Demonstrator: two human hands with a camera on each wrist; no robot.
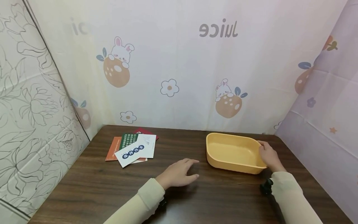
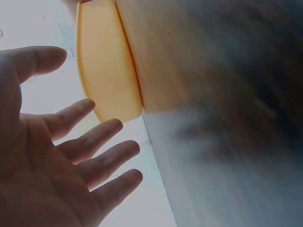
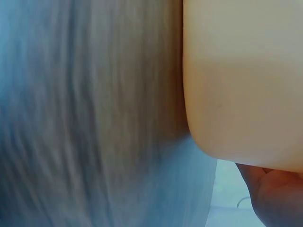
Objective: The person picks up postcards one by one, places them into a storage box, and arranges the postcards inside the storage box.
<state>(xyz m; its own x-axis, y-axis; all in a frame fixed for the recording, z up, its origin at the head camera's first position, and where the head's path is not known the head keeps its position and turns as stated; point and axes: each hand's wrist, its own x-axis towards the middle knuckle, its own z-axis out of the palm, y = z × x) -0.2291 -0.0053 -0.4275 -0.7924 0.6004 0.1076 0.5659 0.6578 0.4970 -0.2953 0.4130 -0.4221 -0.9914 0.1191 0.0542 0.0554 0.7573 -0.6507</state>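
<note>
A yellow rectangular plastic basin [image 1: 235, 151] with rounded corners sits on the right of the table, with nothing inside. My right hand [image 1: 269, 156] grips its right end, the fingers over the rim. In the right wrist view the basin's wall [image 3: 246, 94] hides most of that hand [image 3: 279, 198]. To the left of the basin, my left hand [image 1: 179, 173] hovers over the table, apart from everything. Its fingers are spread and hold nothing, as the left wrist view of the hand [image 2: 61, 142] also shows, with the basin [image 2: 106, 61] beyond the fingertips.
On the back left of the dark wood table [image 1: 92, 186] lies an overlapping pile of paper cards: a white card with blue print [image 1: 131, 154], an orange one [image 1: 112, 149], a green one [image 1: 128, 139] and others. Printed curtains [image 1: 173, 62] hang behind and at the sides.
</note>
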